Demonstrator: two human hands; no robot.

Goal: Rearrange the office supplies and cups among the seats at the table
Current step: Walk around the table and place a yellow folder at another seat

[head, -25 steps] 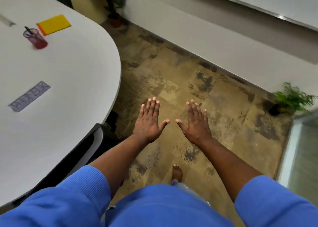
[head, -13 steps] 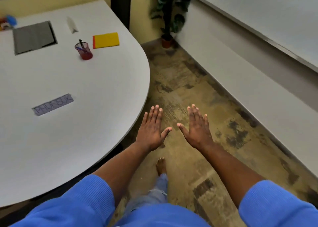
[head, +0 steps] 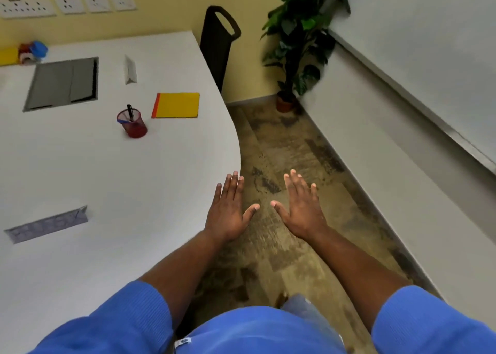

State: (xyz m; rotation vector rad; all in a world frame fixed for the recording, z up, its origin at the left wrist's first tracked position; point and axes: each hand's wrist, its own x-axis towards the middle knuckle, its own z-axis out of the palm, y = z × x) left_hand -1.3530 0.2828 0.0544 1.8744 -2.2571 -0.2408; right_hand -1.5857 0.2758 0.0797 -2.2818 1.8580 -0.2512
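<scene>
L hand [head: 228, 211] and R hand [head: 302, 208] both flat, fingers straight and spread, holding nothing. L hovers over the rounded right edge of the table [head: 134, 179]; R is off the table, over the floor. No item picked yet, so every risk is in the first reach.

Nearest item: a folded name card [head: 47, 226] toward the near left edge. It's paper and light, and a sleeve sweeping across prob. knocks it flat or skews it.

Further in, mid-table, the red mesh pen cup [head: 132, 124] w/ a black pen [head: 130, 112] standing up in it. It's well away from both hands, so reaching it means a lean. It looks light and top-heavy — a grab at the rim, or a bump on the pen, could tip it and spill the contents.

Just beyond, the yellow pad [head: 177, 105] lies close to the right edge. A careless slide sends it off to the floor, so better to lift it.

Past that, a 2nd name card [head: 130, 69] sits beside the grey cable hatch [head: 63, 82]; small things could snag at the hatch's slot. Red and blue items [head: 33, 50] sit by the far left edge, too blurred to tell what they are. The chair [head: 218, 39] at the far right edge crowds that seat.
</scene>
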